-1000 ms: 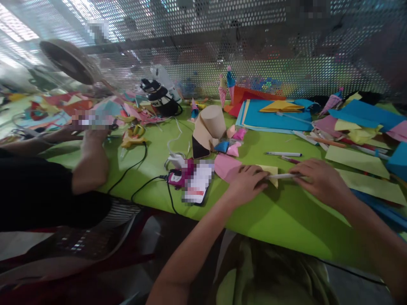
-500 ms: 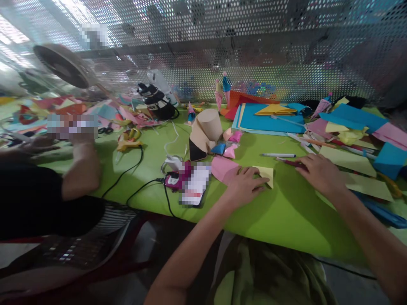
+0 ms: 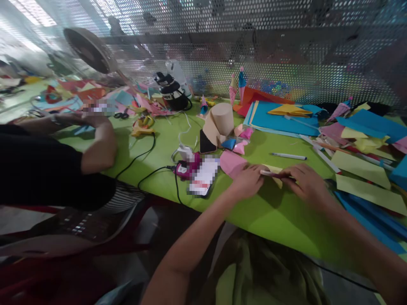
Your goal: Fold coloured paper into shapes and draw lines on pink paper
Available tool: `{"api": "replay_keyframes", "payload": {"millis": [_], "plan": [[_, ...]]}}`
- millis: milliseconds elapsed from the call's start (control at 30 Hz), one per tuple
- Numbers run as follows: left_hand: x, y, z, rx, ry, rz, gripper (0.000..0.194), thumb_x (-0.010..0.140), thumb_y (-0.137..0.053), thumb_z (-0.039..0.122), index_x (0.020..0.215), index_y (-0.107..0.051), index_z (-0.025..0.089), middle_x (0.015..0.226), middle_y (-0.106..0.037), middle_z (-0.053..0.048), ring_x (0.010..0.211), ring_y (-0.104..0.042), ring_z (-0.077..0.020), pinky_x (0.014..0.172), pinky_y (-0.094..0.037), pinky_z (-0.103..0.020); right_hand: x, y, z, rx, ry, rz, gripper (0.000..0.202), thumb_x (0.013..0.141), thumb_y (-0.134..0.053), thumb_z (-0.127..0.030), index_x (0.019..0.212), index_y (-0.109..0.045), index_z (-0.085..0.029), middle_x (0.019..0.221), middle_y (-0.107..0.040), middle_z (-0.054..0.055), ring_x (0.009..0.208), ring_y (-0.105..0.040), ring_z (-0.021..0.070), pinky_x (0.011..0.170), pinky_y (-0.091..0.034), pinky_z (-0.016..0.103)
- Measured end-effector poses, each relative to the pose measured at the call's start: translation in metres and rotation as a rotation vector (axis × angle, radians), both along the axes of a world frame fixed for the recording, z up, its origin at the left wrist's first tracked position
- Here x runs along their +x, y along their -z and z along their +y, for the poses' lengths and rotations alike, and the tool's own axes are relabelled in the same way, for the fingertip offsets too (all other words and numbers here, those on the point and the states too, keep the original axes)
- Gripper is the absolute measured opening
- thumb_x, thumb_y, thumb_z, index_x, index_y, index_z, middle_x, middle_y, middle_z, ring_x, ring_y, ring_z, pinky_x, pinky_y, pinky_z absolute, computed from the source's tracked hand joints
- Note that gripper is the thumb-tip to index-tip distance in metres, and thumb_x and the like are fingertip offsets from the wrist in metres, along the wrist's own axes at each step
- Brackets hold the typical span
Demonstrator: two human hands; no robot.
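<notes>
In my right hand (image 3: 302, 180) I hold a slim dark red pen (image 3: 276, 174), fingers closed around its right part. Its whitish end points left and meets the curled fingers of my left hand (image 3: 249, 181), which pinch it. A small pale yellow paper (image 3: 276, 170) lies on the green table just behind the pen, partly covered by my hands. Beside my left hand is a pink paper piece (image 3: 233, 164). A white pen (image 3: 288, 156) rests on the table beyond my right hand.
A phone (image 3: 203, 178) and a magenta power strip (image 3: 187, 166) with cables lie left. Behind stand a paper roll (image 3: 222, 119) and blue sheets (image 3: 286, 120). Paper strips (image 3: 370, 194) lie right. A co-worker's arm (image 3: 100, 146) is far left, near a glue gun (image 3: 142, 128).
My right hand has lifted the dark red pen from the table and brought it left, over the yellow paper. My left hand has come off that paper to the pen's whitish end.
</notes>
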State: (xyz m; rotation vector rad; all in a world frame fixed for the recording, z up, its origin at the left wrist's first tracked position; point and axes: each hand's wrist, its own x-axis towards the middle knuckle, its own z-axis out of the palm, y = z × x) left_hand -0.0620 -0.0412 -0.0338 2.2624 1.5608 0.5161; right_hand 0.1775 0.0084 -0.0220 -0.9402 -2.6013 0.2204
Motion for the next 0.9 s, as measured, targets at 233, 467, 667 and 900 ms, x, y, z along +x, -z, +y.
{"api": "replay_keyframes", "payload": {"millis": [233,467,667,900], "plan": [[-0.005,-0.002,0.000,-0.087,-0.018,-0.160,0.042,0.094,-0.039,0.009,0.133,-0.047,0.021,0.134,-0.070,-0.005,0.128,-0.061,-0.0206,0.118,-0.036,-0.046,0.001,0.018,0.004,0.038,-0.042,-0.101,0.024,0.104,-0.048,-0.033,0.109,-0.069,-0.023,0.106,-0.074,0.009,0.098,-0.066,0.0293,0.084,-0.050,0.044],[-0.003,-0.009,-0.004,0.058,0.099,0.071,0.039,0.092,-0.056,0.026,0.131,-0.061,0.028,0.136,-0.065,-0.003,0.122,-0.059,-0.0261,0.110,-0.038,-0.048,0.004,0.012,-0.003,0.125,-0.071,-0.111,0.023,0.102,-0.052,-0.026,0.118,-0.067,-0.021,0.114,-0.074,0.010,0.101,-0.066,0.0285,0.084,-0.047,0.042],[0.002,-0.001,-0.001,0.113,0.081,0.129,0.038,0.098,-0.047,0.020,0.129,-0.064,0.033,0.131,-0.065,-0.001,0.119,-0.057,-0.0238,0.105,-0.038,-0.046,0.009,0.002,-0.010,0.252,-0.142,-0.257,0.015,0.097,-0.064,-0.033,0.103,-0.070,-0.020,0.097,-0.072,0.008,0.093,-0.063,0.0275,0.080,-0.040,0.040],[0.004,0.004,0.001,0.128,0.064,0.142,0.039,0.095,-0.050,0.016,0.126,-0.066,0.034,0.128,-0.064,-0.001,0.119,-0.055,-0.0246,0.101,-0.040,-0.046,-0.001,0.001,-0.019,0.456,-0.159,-0.328,0.016,0.093,-0.058,-0.008,0.090,-0.072,-0.016,0.084,-0.068,0.008,0.083,-0.056,0.0237,0.076,-0.033,0.038]]}}
